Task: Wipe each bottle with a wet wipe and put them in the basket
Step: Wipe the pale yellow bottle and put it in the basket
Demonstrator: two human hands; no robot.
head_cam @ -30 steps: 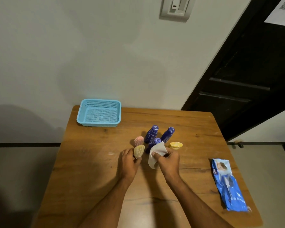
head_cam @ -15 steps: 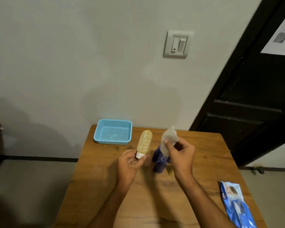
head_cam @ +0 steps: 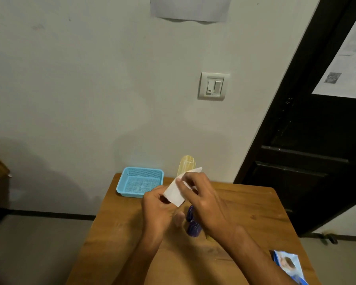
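My left hand (head_cam: 158, 206) grips the lower end of a yellow bottle (head_cam: 186, 164), lifted above the wooden table (head_cam: 255, 212). My right hand (head_cam: 201, 200) holds a white wet wipe (head_cam: 176, 192) wrapped against the bottle's side; only the bottle's top shows above the wipe. Beneath my hands, blue bottles (head_cam: 192, 224) and a pink bottle (head_cam: 178, 219) stand on the table, partly hidden. The light blue basket (head_cam: 140, 182) sits at the table's far left corner with nothing in it.
A blue wet wipe packet (head_cam: 289, 266) lies near the table's right front edge. The table stands against a white wall with a light switch (head_cam: 213, 85). A dark door (head_cam: 308, 140) is at the right.
The yellow bottle rose off the table in my left hand. My right hand brought the wipe from beside it onto the bottle's side. The camera tilted upward.
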